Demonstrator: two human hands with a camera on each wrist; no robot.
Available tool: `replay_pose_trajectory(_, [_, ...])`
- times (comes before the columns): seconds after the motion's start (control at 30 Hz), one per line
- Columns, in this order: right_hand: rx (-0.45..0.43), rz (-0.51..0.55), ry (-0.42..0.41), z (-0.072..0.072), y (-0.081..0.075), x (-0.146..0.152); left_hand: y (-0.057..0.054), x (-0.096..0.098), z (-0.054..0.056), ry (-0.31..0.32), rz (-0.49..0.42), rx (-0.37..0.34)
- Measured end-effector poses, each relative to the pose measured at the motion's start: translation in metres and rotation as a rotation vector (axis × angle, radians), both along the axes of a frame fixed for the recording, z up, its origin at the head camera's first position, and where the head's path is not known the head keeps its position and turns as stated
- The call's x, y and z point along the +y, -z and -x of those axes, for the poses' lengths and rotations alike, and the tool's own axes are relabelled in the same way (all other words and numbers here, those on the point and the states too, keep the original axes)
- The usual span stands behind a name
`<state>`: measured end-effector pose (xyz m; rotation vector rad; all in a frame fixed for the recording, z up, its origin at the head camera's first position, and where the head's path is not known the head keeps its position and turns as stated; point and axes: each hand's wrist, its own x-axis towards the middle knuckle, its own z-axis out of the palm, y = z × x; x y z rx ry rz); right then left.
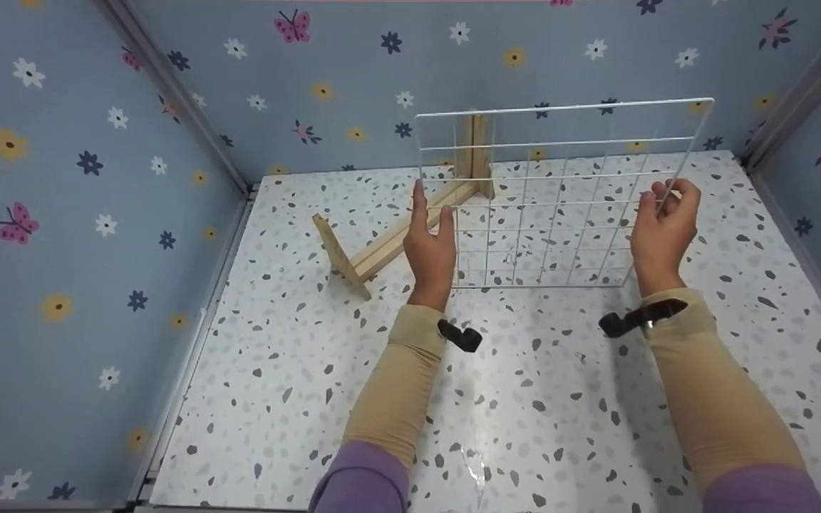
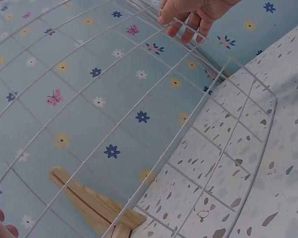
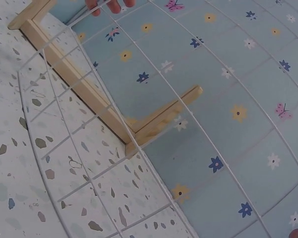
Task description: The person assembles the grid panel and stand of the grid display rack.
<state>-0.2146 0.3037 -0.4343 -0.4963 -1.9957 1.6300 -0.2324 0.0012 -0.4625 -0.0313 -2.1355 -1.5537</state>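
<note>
A white wire grid panel is held upright between the two hands, tilted with its top edge toward the back wall. My left hand grips its left side wire; in the right wrist view the left fingertips curl over that edge. On the opposite side, my right hand holds the right side wire, and the left wrist view shows the right fingers bent around it. Behind the panel's left part stands a wooden frame, a long bar with an upright piece at each end. The left hand overlaps this bar in the head view.
The white speckled tabletop lies under everything. Blue flowered panels enclose it at the left, back and right, with grey metal strips at the corners. Black straps hang from both sleeve cuffs.
</note>
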Motion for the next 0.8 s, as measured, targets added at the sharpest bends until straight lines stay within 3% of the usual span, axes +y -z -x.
replay_pose_trajectory(0.2, [0.014,0.033,0.007,0.001,0.0022,0.0004,0.003,0.0,0.0005,-0.01,0.009,0.045])
replay_pose_trajectory(0.47, [-0.026,0.077,0.051,-0.002,-0.0012,0.0,-0.0003,0.0019,-0.0025,0.014,-0.058,0.032])
replay_pose_trajectory(0.57, [-0.008,0.129,0.061,-0.0009,-0.0012,0.0006,-0.0015,0.0028,-0.0024,0.016,-0.082,-0.015])
replay_pose_trajectory(0.8, [0.014,0.172,0.05,-0.0002,0.0028,0.0016,-0.003,0.0013,-0.0016,-0.014,-0.222,-0.196])
